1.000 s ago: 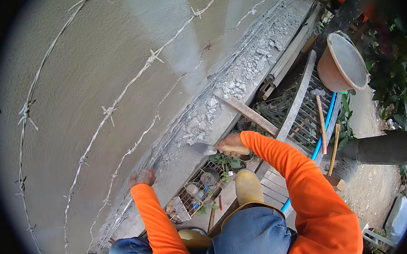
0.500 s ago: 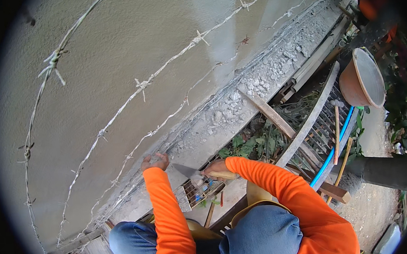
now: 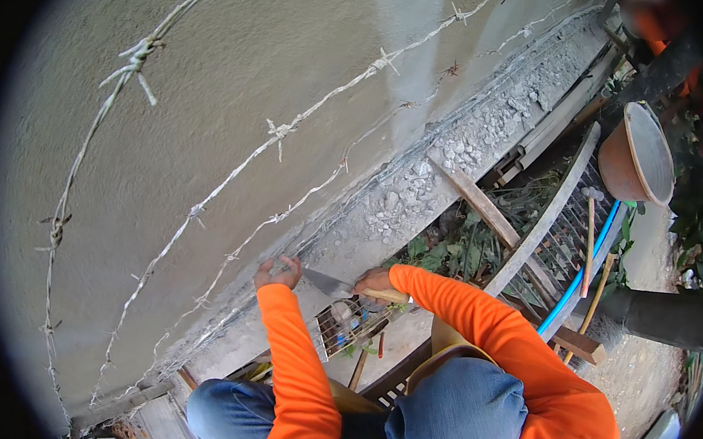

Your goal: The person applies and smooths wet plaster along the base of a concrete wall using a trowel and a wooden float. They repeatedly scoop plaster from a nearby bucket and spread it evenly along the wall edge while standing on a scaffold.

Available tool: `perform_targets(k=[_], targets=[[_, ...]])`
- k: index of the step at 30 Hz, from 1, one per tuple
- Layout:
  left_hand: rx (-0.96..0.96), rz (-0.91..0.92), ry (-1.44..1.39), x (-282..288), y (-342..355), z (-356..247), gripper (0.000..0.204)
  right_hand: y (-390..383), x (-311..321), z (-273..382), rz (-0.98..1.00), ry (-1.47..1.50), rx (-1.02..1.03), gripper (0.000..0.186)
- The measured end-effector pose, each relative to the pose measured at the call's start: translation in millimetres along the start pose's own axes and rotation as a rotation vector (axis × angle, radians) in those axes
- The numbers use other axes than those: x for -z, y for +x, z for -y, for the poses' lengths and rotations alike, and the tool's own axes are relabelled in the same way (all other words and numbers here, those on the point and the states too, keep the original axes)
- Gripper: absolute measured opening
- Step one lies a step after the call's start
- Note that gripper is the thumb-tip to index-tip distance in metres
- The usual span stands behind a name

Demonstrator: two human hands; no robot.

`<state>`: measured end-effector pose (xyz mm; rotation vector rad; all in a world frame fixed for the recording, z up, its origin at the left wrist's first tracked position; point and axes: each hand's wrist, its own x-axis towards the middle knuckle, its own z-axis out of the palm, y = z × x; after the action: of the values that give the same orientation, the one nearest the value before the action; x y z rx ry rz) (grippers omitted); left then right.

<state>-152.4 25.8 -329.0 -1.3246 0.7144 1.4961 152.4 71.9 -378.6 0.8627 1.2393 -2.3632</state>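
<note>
My right hand (image 3: 375,281) is closed around a trowel, gripping it where the wooden handle (image 3: 389,296) meets the blade. The grey blade (image 3: 323,282) points left over the concrete ledge (image 3: 253,334), toward my left hand. At the foot of the wall, my left hand (image 3: 279,273) has its fingers apart, close to the blade's tip, and nothing shows in it. Broken concrete rubble (image 3: 396,204) covers the ledge beyond both hands. Just below the trowel, a wire rack (image 3: 339,324) with small items sits beside the ledge.
Barbed wire (image 3: 282,130) runs in strands before the plastered wall (image 3: 194,108). On the right are a bucket (image 3: 623,153), a wooden-handled hammer (image 3: 591,238), a blue hose (image 3: 575,280) and a timber (image 3: 478,197) bridging to the ledge. Another person (image 3: 654,18) is at the far right.
The view has turned slightly, so the wall, wire and bucket sit further right and lower. Both hands stay by the same stretch of ledge, with the trowel still in my right hand.
</note>
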Motion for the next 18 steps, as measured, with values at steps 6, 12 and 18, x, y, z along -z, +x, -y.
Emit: perform_targets(k=[6,12,18], targets=[[-0.215,-0.124,0.183,1,-23,9,0.057,-23,43,-8,-0.14,0.218,-0.145,0.026],[-0.305,-0.312,0.357,2,-48,28,0.037,31,-29,-4,0.056,-0.124,-0.088,0.031],[-0.305,-0.282,0.386,15,-37,16,0.028,30,9,-10,-0.068,0.142,-0.111,0.033]])
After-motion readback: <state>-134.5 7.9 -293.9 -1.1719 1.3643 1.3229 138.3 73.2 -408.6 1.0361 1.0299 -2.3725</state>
